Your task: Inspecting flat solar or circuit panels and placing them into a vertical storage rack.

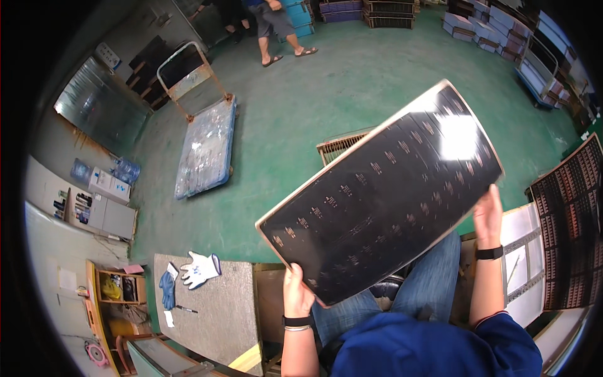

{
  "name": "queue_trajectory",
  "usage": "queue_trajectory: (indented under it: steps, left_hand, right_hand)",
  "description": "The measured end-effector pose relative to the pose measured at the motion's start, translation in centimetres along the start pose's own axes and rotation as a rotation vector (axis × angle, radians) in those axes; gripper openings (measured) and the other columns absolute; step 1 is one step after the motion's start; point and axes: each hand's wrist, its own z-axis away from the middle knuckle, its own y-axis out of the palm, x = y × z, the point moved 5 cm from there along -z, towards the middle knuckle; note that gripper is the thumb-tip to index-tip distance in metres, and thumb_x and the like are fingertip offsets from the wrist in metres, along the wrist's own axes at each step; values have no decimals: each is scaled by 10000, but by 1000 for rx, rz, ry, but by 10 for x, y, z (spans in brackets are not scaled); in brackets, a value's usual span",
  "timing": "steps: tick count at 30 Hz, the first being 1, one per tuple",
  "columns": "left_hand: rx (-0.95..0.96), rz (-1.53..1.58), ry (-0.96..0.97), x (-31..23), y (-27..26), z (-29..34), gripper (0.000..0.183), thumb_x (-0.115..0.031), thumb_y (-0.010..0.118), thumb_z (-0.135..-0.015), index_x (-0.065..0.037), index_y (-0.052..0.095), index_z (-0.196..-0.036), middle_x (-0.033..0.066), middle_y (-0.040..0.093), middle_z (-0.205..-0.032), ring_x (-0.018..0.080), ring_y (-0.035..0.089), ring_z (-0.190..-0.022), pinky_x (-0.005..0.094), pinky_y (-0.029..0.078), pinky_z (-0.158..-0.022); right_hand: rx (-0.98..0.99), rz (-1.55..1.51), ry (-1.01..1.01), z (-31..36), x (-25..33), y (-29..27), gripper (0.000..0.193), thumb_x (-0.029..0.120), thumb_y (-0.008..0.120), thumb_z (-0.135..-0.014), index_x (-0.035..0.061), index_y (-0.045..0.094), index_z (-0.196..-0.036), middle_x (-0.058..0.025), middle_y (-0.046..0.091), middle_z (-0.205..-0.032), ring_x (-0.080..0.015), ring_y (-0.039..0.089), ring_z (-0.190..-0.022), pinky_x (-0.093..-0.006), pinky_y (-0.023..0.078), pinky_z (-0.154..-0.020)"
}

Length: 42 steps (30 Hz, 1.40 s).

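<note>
A large glossy black sheet (377, 207) with light edges and rows of small printed marks is held up, tilted, above my lap. Its lower left corner is gripped by my left hand (298, 293), thumb on the face of the sheet. On the right edge, near the lower right corner, my right hand (488, 217) grips it, with most of the fingers hidden behind. A bright light reflection covers part of its upper right. Beneath the sheet, a slatted wooden rack (339, 146) is partly hidden.
A grey table (220, 314) at left carries a white glove (201, 270), a blue glove (167, 288) and a pen (186, 309). Farther off stands a flatbed trolley (207, 147). Printed dark sheets (568, 226) lean at right beside a white framed surface (522, 264). A person (276, 28) walks at the back.
</note>
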Motion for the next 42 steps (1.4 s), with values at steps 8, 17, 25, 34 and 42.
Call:
queue_trajectory:
  steps: [8, 17, 25, 34, 42]
  left_hand:
    - [-74, -89, 140, -21, -7, -4, 284, -215, 519, -946, -2, 545, -1132, 82, 610, -1106, 169, 594, -976, 298, 486, -863]
    - [-78, -167, 175, -27, -2, -4, 273, -172, 514, -948, 13, 550, -1147, 87, 613, -1118, 156, 580, -1016, 296, 460, -911]
    - [28, -169, 398, -50, 0, 7, 263, -144, 549, -924, -38, 519, -1163, 98, 573, -1189, 202, 540, -1098, 349, 412, -993]
    - [87, -27, 144, -35, 11, 12, 305, -53, 604, -855, -71, 517, -1147, 140, 549, -1210, 229, 599, -1015, 339, 540, -840]
    - [195, -39, 229, -25, 7, 11, 291, -108, 600, -885, -75, 518, -1161, 120, 622, -1081, 180, 639, -920, 296, 568, -761]
  right_hand:
    - [-254, 235, -85, 53, 57, -62, 357, 158, 478, -950, -48, 491, -1241, -127, 575, -1201, -182, 568, -1080, -307, 459, -945]
    - [-180, 435, -72, 75, 87, -44, 452, 180, 535, -926, -55, 441, -1300, -135, 585, -1199, -168, 593, -1044, -281, 463, -921]
    - [-42, 613, -29, 69, 107, -63, 278, 114, 580, -905, 4, 548, -1158, -78, 601, -1135, -138, 567, -1046, -273, 449, -913]
    - [-1, -158, 80, 49, 53, -29, 298, 274, 493, -918, 67, 582, -1112, -116, 598, -1153, -217, 586, -1041, -378, 519, -862]
    - [109, -196, 139, 59, 48, -26, 370, 338, 433, -958, 84, 534, -1207, -99, 580, -1174, -188, 559, -1079, -349, 474, -942]
